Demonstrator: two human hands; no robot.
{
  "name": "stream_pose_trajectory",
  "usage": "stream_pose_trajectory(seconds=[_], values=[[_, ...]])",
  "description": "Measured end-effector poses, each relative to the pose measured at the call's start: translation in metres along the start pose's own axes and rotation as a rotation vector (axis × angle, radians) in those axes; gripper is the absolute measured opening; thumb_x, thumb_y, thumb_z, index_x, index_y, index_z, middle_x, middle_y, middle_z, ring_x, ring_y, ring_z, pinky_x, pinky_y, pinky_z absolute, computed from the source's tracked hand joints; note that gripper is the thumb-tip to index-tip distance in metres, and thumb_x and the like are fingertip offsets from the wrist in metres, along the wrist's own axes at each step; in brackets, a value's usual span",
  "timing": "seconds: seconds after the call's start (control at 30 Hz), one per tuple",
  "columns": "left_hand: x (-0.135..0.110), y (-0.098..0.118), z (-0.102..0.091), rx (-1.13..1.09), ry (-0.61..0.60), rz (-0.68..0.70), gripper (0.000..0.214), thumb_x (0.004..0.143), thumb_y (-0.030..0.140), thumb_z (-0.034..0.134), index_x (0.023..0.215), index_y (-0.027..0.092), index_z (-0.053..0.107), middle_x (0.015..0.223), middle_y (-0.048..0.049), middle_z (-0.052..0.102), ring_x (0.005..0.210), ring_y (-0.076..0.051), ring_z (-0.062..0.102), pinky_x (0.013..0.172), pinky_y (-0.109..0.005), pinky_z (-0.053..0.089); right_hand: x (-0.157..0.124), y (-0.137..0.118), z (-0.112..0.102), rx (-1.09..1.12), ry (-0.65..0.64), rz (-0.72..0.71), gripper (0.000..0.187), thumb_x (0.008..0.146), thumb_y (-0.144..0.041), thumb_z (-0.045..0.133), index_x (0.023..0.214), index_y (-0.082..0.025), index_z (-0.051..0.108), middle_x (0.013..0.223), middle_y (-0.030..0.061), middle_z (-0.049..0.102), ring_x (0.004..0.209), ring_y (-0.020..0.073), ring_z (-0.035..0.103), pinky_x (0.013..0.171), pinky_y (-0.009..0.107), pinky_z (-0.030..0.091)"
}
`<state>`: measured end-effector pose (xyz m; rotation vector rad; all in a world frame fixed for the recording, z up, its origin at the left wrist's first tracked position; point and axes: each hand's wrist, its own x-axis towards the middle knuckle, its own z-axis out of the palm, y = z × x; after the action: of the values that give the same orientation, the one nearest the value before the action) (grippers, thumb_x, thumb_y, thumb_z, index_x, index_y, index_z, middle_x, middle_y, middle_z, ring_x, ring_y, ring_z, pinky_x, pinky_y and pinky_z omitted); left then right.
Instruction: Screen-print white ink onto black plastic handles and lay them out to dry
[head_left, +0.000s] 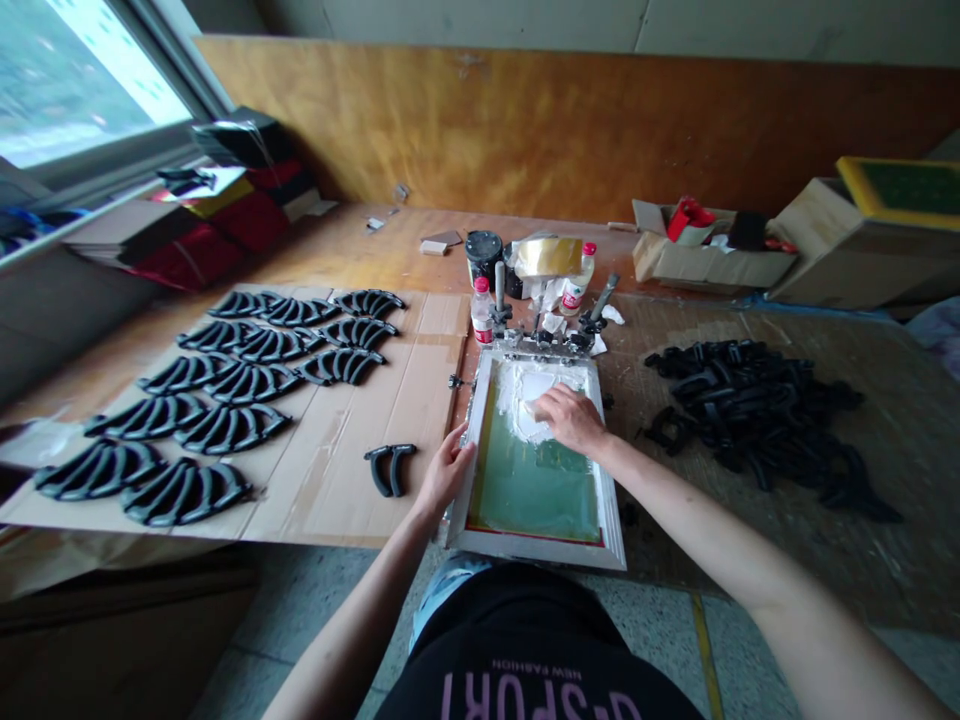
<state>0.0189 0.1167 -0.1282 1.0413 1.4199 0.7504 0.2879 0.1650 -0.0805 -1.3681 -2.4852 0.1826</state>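
Observation:
A silk-screen printing frame [611,520] with a green mesh lies in front of me, held at its far end by a metal clamp [536,343]. White ink [514,385] is smeared over the far part of the mesh. My right hand [574,418] is closed on a small pale scraper [534,410] at the ink, its shape mostly hidden by the fingers. At the frame's left rail, my left hand [450,468] has its fingers curled onto the edge. Just left of that hand, a pair of curved black handles [388,468] lies on the cardboard.
Rows of curved black handles [232,415] cover the cardboard sheet [405,370] on the left. A heap of black handles [750,400] lies on the right. Behind the clamp stand red-capped bottles [482,312] and a black tub [484,255]. Open cardboard boxes [697,262] sit far right.

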Motion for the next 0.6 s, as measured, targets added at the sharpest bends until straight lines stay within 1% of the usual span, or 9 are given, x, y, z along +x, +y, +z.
stream_pose_trajectory(seconds=[0.07, 0.13, 0.2, 0.27, 0.33, 0.4, 0.5, 0.53, 0.6], values=[[-0.003, 0.006, 0.001, -0.035, -0.009, -0.026, 0.072, 0.080, 0.053, 0.060, 0.142, 0.021, 0.043, 0.087, -0.0038, 0.069, 0.069, -0.017, 0.063, 0.059, -0.024, 0.048, -0.005, -0.003, 0.005, -0.001, -0.007, -0.052, 0.014, 0.083, -0.008, 0.054, 0.086, -0.017, 0.063, 0.089, 0.0079, 0.064, 0.092, 0.0224, 0.056, 0.080, 0.032, 0.042], [-0.006, 0.013, 0.002, -0.063, -0.004, -0.040, 0.071, 0.080, 0.051, 0.061, 0.142, 0.020, 0.044, 0.085, -0.0036, 0.070, 0.067, -0.016, 0.063, 0.057, -0.023, 0.047, -0.002, -0.004, 0.004, 0.041, -0.029, -0.057, 0.009, 0.086, -0.015, 0.057, 0.090, -0.018, 0.064, 0.089, 0.0065, 0.066, 0.089, 0.0215, 0.058, 0.079, 0.031, 0.043], [-0.009, 0.021, 0.001, -0.076, 0.004, -0.044, 0.071, 0.079, 0.049, 0.063, 0.141, 0.020, 0.045, 0.084, -0.0030, 0.070, 0.066, -0.015, 0.062, 0.057, -0.023, 0.047, 0.012, 0.002, -0.002, 0.084, -0.005, 0.044, 0.015, 0.086, -0.025, 0.062, 0.100, -0.022, 0.065, 0.093, 0.0045, 0.068, 0.087, 0.0209, 0.061, 0.075, 0.030, 0.044], [-0.014, 0.033, -0.002, -0.089, -0.001, -0.039, 0.072, 0.079, 0.049, 0.064, 0.142, 0.020, 0.044, 0.084, -0.0027, 0.070, 0.067, -0.015, 0.062, 0.059, -0.023, 0.047, 0.036, 0.016, -0.012, 0.091, 0.035, 0.179, 0.035, 0.084, -0.031, 0.067, 0.118, -0.026, 0.061, 0.101, 0.0034, 0.070, 0.086, 0.0212, 0.063, 0.073, 0.031, 0.045], [-0.019, 0.049, -0.006, -0.103, -0.006, -0.001, 0.069, 0.079, 0.052, 0.063, 0.139, 0.021, 0.048, 0.090, -0.0033, 0.070, 0.073, -0.016, 0.062, 0.062, -0.023, 0.047, 0.056, 0.038, -0.022, 0.077, 0.072, 0.309, 0.053, 0.082, -0.032, 0.070, 0.132, -0.028, 0.053, 0.103, 0.0039, 0.071, 0.085, 0.0222, 0.064, 0.074, 0.032, 0.047], [-0.022, 0.068, -0.010, -0.115, 0.010, 0.047, 0.060, 0.081, 0.057, 0.060, 0.128, 0.020, 0.059, 0.093, -0.0035, 0.069, 0.076, -0.016, 0.061, 0.064, -0.022, 0.046, 0.062, 0.065, -0.033, 0.081, 0.146, 0.456, 0.055, 0.082, -0.035, 0.069, 0.134, -0.026, 0.053, 0.097, 0.0044, 0.073, 0.081, 0.0220, 0.065, 0.075, 0.033, 0.048], [-0.017, 0.099, -0.010, -0.205, 0.017, 0.129, 0.053, 0.082, 0.063, 0.053, 0.107, 0.018, 0.067, 0.086, -0.0022, 0.066, 0.069, -0.013, 0.058, 0.060, -0.022, 0.045, 0.037, 0.097, -0.042, 0.102, 0.303, 0.675, 0.037, 0.091, -0.034, 0.056, 0.123, -0.015, 0.060, 0.086, 0.0065, 0.073, 0.073, 0.0186, 0.064, 0.072, 0.031, 0.050], [-0.013, 0.110, -0.007, -0.262, 0.021, 0.186, 0.053, 0.083, 0.064, 0.051, 0.104, 0.018, 0.066, 0.086, -0.0019, 0.065, 0.069, -0.013, 0.058, 0.061, -0.022, 0.046, 0.023, 0.103, -0.040, 0.106, 0.331, 0.714, 0.033, 0.094, -0.031, 0.050, 0.117, -0.010, 0.062, 0.083, 0.0073, 0.073, 0.070, 0.0166, 0.064, 0.070, 0.030, 0.051], [-0.002, 0.131, -0.001, -0.342, 0.043, 0.328, 0.053, 0.084, 0.065, 0.049, 0.104, 0.018, 0.063, 0.092, -0.0029, 0.065, 0.077, -0.014, 0.060, 0.067, -0.023, 0.049, -0.004, 0.103, -0.029, 0.118, 0.317, 0.700, 0.034, 0.096, -0.026, 0.040, 0.106, -0.004, 0.064, 0.080, 0.0078, 0.073, 0.067, 0.0124, 0.062, 0.068, 0.026, 0.052]])
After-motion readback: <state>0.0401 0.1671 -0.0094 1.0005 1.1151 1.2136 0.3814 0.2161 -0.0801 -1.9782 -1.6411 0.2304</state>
